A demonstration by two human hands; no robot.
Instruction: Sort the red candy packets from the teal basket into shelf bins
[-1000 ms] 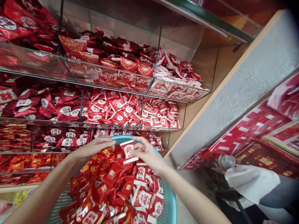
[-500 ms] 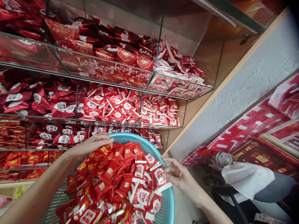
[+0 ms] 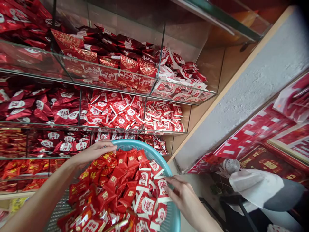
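Note:
A blue plastic basket point(image 3: 175, 212) full of small wrapped candy packets fills the lower middle. My left hand point(image 3: 102, 148) grips its far left rim, fingers lying over the edge. Inside are red packets with gold characters point(image 3: 113, 180) and, on the right side, red and white packets point(image 3: 147, 204). My right hand point(image 3: 184, 195) reaches over the right rim with bent fingers. Its thumb and fingertips are on the edge of one red and white candy packet point(image 3: 162, 188); part of that packet is hidden under them.
Glass-fronted shelves hold dark red packets point(image 3: 65, 111), red and white packets point(image 3: 164, 116) and larger gold-printed packets point(image 3: 130, 69). A wooden side panel point(image 3: 205, 112) and grey wall point(image 3: 231, 106) stand to the right. Beyond are a white cloth point(image 3: 256, 187) and red decorations point(image 3: 253, 135).
My right hand has moved inward from the right rim, and the red and white packet under its fingers has shifted slightly down and left. My left hand stays on the rim.

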